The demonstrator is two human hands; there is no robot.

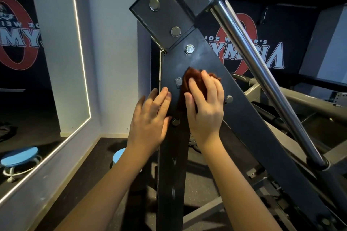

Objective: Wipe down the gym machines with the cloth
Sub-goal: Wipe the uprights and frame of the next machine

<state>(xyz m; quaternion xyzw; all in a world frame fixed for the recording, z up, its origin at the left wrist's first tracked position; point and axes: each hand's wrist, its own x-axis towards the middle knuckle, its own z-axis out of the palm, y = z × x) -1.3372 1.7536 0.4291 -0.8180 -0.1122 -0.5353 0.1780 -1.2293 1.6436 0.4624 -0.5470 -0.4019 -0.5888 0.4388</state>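
Observation:
A dark steel plate point(210, 62) of a gym machine frame fills the middle of the head view, studded with several bolts. My right hand point(205, 105) presses a reddish-brown cloth point(193, 78) flat against the plate, fingers spread over it. The cloth shows above and to the left of my fingers. My left hand point(150, 118) rests flat on the plate's left edge, fingers straight, beside a bolt point(175, 122). It holds nothing.
A chrome guide rod point(262, 73) slants down to the right of the plate. Grey frame tubes point(300, 99) lie behind it. A wall mirror point(37, 62) stands at left, and a blue round stool point(118, 155) sits on the dark floor below my left arm.

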